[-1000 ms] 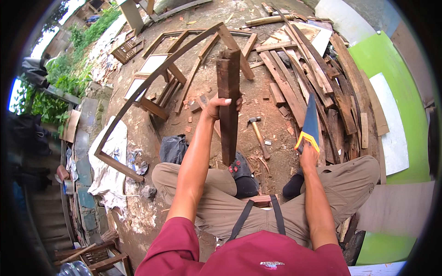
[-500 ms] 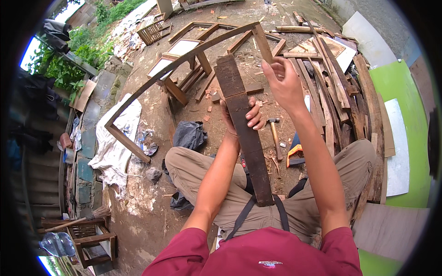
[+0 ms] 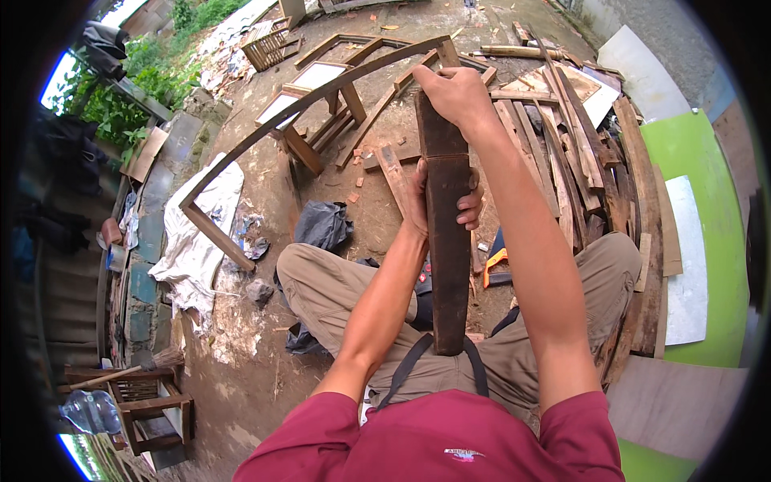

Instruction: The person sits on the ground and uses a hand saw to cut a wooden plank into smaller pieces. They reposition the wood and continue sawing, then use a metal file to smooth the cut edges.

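Observation:
A long dark wooden plank point(image 3: 448, 241) stands tilted in front of me, its lower end against my lap. One thin line crosses it near the top. My left hand point(image 3: 474, 201) is wrapped round its middle from behind, fingertips showing on the right edge. At the far end, my right hand point(image 3: 451, 95) is closed over the plank's top, which it partly hides. Beyond the plank lies a paler piece of wood point(image 3: 393, 173) on the ground. A handsaw with an orange handle point(image 3: 496, 267) lies right of the plank, partly covered by my right forearm.
A bent wooden frame point(image 3: 297, 108) arches across the left and far side. Wooden stools point(image 3: 301, 149) stand behind it. Many boards point(image 3: 562, 153) are piled at the right, beside a green panel point(image 3: 691, 153). Black plastic point(image 3: 323, 225) and white cloth point(image 3: 193, 225) lie left.
My right hand has moved from open in the air onto the plank's top end. The plank has swung more upright and shifted right, with my left hand still round it.

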### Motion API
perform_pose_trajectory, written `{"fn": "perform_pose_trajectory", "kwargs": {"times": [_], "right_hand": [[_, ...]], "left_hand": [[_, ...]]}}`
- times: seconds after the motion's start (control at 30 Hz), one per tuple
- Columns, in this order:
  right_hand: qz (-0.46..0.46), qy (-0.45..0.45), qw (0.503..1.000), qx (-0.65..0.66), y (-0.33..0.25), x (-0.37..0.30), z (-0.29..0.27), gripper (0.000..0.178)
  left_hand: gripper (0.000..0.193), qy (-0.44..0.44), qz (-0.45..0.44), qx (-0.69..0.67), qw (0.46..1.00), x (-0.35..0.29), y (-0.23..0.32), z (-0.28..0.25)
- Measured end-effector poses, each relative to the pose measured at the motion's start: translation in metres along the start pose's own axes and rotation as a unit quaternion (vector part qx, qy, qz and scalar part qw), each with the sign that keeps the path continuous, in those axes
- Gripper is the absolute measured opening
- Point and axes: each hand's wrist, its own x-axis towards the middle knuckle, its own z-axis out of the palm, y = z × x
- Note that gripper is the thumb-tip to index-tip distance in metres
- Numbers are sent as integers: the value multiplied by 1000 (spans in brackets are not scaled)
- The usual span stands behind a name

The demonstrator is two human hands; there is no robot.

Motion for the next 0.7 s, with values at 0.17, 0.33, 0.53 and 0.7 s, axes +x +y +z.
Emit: {"fn": "perform_pose_trajectory", "kwargs": {"times": [0.17,0.33,0.53,0.7], "right_hand": [[1,2,1000,11,5,1,-8,50],[30,-1,999,40,-1,-4,-17,51],[26,10,998,53,-5,-12,-29,48],[-14,47,997,59,-18,-28,-39,47]], "left_hand": [[83,-33,-14,30,999,3,-4,-4],[82,-15,-19,55,998,1,-6,-3],[87,69,-10,89,994,5,-10,11],[89,87,15,150,985,3,-13,26]]}}
